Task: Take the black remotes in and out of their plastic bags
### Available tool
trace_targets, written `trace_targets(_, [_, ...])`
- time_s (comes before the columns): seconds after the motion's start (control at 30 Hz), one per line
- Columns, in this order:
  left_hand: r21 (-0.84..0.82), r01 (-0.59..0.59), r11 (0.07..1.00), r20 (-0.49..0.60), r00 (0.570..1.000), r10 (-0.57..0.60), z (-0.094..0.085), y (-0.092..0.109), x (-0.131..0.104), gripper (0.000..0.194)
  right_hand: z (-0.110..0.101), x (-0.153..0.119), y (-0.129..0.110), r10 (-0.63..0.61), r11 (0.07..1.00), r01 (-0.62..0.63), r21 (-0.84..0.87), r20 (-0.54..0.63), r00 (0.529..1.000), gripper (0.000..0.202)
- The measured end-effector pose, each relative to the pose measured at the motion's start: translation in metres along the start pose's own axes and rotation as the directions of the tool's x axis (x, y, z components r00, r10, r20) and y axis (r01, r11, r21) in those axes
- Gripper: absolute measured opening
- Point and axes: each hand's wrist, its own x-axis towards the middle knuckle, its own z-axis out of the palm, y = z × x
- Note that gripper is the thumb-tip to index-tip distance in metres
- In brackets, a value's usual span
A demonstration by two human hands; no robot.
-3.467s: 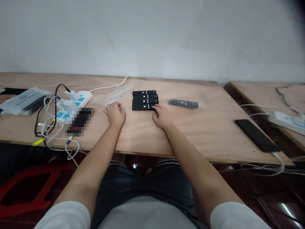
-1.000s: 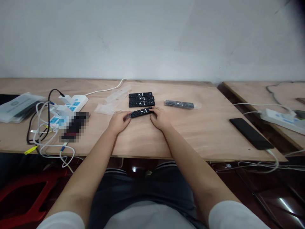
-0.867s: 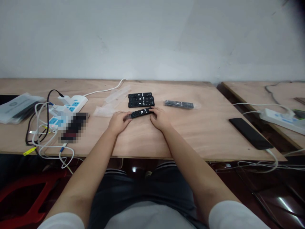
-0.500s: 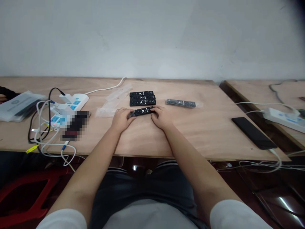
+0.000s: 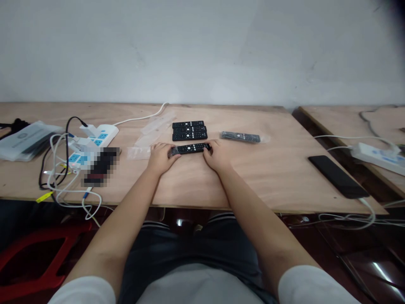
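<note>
The remote [image 5: 193, 148] at the clock's centre is black with white marks. At nine o'clock, the strip [image 5: 107, 132] is white with blue sockets [image 5: 101, 136]; at three, the phone [image 5: 338, 176] is black.

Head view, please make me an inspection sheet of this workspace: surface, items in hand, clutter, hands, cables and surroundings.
Surface: wooden table, grain visible.
Items: black remote between the hands; grouped remotes beyond it; plastic-wrapped remote to their right.
Clutter: clear plastic wrapping, printed plastic bags, dark phone; one dark item is pixelated.
Hands: left hand grips the black remote's left end, right hand its right end.
Cables: black cable and white cables tangled by a power strip; some white ones hang past the front edge.
Surroundings: pale wall; second table at right; red seat lower left.
</note>
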Motion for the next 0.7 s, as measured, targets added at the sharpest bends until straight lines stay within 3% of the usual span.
trace_targets(0.13, [-0.015, -0.031, 0.999, 0.008, 0.999, 0.032, -0.0004, 0.0003, 0.0, 0.04, 0.0034, 0.0009, 0.0049, 0.089, 0.995, -0.09, -0.035, -0.015, 0.996, 0.03])
trace_targets(0.4, [-0.059, -0.067, 0.996, 0.041, 0.997, 0.069, -0.0003, 0.0039, 0.0003, 0.037, 0.0026, -0.0006, -0.0023, -0.109, 0.994, 0.109, 0.014, 0.04, 0.993, 0.026])
trace_targets(0.7, [-0.067, -0.068, 0.995, 0.04, 0.997, 0.071, 0.0002, 0.0035, 0.0004, 0.039, 0.0027, -0.001, -0.0017, -0.12, 0.993, 0.12, 0.007, 0.088, 0.989, 0.037])
